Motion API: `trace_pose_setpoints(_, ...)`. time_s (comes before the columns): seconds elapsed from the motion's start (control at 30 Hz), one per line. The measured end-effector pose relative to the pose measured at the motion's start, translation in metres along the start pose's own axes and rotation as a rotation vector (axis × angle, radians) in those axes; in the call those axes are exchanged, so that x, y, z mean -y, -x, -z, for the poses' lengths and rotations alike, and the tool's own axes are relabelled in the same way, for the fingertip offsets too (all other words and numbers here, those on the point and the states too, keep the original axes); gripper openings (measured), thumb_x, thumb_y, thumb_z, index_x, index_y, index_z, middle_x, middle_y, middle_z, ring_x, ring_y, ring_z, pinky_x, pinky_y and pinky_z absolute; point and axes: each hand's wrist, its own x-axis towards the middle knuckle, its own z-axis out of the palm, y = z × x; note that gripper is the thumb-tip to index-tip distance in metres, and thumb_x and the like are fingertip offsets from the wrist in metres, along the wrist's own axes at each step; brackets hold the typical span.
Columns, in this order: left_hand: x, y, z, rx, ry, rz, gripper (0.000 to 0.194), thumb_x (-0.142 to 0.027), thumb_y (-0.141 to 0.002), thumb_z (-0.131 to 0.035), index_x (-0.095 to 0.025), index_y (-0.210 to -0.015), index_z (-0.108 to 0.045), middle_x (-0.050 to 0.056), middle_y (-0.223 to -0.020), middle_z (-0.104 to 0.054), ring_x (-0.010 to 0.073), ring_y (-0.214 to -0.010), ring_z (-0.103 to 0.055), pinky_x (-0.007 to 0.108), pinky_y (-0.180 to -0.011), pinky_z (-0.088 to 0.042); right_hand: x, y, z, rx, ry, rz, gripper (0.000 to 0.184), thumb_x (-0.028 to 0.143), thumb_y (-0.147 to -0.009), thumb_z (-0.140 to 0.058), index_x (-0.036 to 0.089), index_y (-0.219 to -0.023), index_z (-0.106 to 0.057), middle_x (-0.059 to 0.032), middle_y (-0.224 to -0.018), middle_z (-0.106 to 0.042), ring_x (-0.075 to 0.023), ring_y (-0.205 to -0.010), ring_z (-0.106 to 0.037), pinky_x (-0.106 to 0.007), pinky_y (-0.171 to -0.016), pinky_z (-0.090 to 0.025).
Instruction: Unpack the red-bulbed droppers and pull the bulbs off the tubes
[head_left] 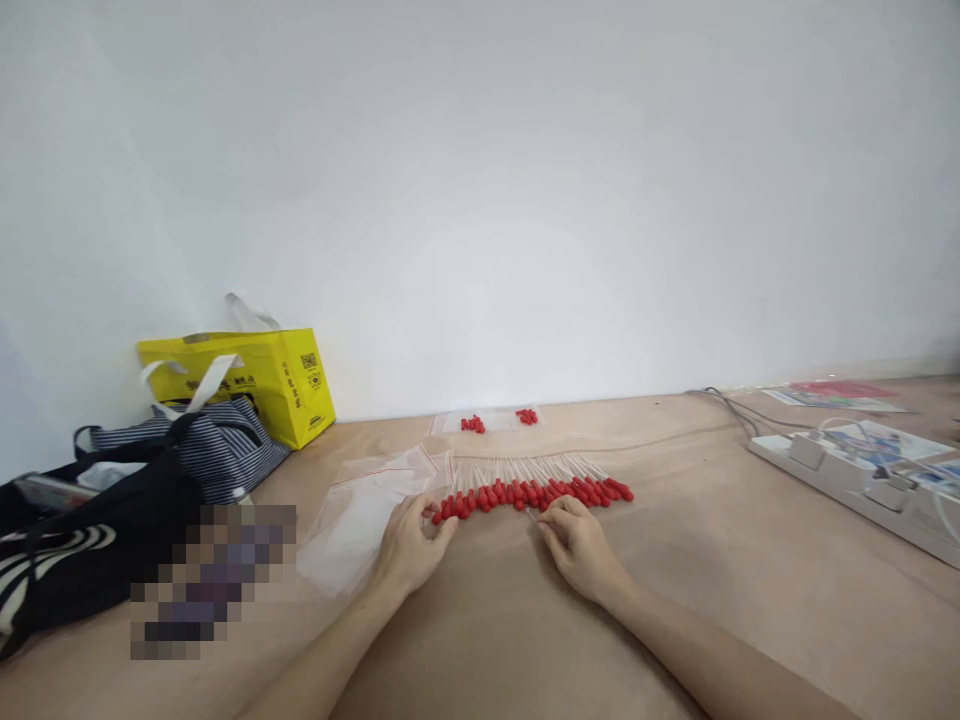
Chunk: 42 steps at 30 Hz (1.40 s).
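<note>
Across the table lies a long row of thin white sticks with red bulb-shaped heads, heads toward me. My left hand rests at the row's left end, thumb and forefinger apart beside the leftmost red heads; I see nothing held in it. Just in front of the row's middle, my right hand is closed in a pinch on a small, thin, pale piece, too small to name. Left of the row, clear zip bags with red lines lie spread, partly behind my left hand.
Farther back, bagged red-headed sticks lie near the wall. A yellow shopping bag, a striped bag and a black bag stand at the left. A white power strip with cables and printed sheets are on the right.
</note>
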Motion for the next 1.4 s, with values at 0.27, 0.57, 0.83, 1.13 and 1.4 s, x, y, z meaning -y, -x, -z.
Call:
trace_pose_setpoints(0.27, -0.013, -0.026, -0.013, 0.079, -0.24, 0.043, 0.025, -0.04, -0.071, -0.052, -0.019, -0.058, -0.057, 0.003, -0.066, -0.056, 0.0212, -0.074, -0.054, 0.03, -0.065, -0.038, -0.006, -0.002, 0.012, -0.096, -0.071, -0.117, 0.022, 0.025, -0.08, -0.042, 0.018, -0.071, -0.06, -0.0066, -0.074, -0.058, -0.0174, -0.072, -0.053, -0.029, -0.064, -0.041)
trace_pose_setpoints(0.57, -0.004, -0.021, -0.002, -0.042, -0.243, 0.121, 0.019, -0.028, -0.073, -0.046, -0.018, -0.063, -0.059, 0.005, -0.072, -0.06, 0.0219, -0.077, -0.056, 0.031, -0.068, -0.04, 0.013, 0.001, 0.003, 0.141, 0.128, -0.273, 0.013, 0.025, -0.067, -0.057, 0.02, -0.079, -0.058, 0.0006, -0.06, -0.059, -0.0144, -0.056, -0.052, -0.023, -0.051, -0.03)
trace_pose_setpoints(0.83, 0.004, 0.02, 0.008, -0.221, 0.028, -0.108, 0.021, -0.031, -0.074, -0.045, -0.019, -0.059, -0.053, 0.001, -0.062, -0.055, 0.0171, -0.064, -0.053, 0.028, -0.06, -0.042, 0.018, 0.0, -0.006, 0.119, 0.166, -0.325, 0.01, 0.014, -0.069, -0.05, 0.018, -0.078, -0.053, -0.0008, -0.06, -0.062, -0.0149, -0.057, -0.055, -0.023, -0.051, -0.027)
trace_pose_setpoints(1.13, -0.006, 0.031, 0.006, -0.074, 0.013, -0.386, 0.011, -0.022, -0.077, -0.047, -0.019, -0.068, -0.053, 0.001, -0.068, -0.054, 0.0153, -0.068, -0.052, 0.027, -0.062, -0.041, 0.006, -0.003, 0.002, -0.092, 0.02, -0.123, 0.01, 0.026, -0.075, -0.049, 0.018, -0.068, -0.049, 0.0016, -0.06, -0.054, -0.0119, -0.057, -0.05, -0.023, -0.056, -0.033)
trace_pose_setpoints(1.4, -0.017, 0.03, 0.001, -0.052, -0.039, -0.549, 0.009, -0.019, -0.078, -0.045, -0.018, -0.072, -0.052, 0.002, -0.073, -0.053, 0.0159, -0.072, -0.051, 0.03, -0.066, -0.041, 0.019, -0.005, 0.002, -0.074, 0.294, 0.481, 0.021, 0.029, -0.077, -0.055, 0.024, -0.097, -0.058, -0.0017, -0.082, -0.062, -0.017, -0.083, -0.048, -0.04, -0.086, -0.021)
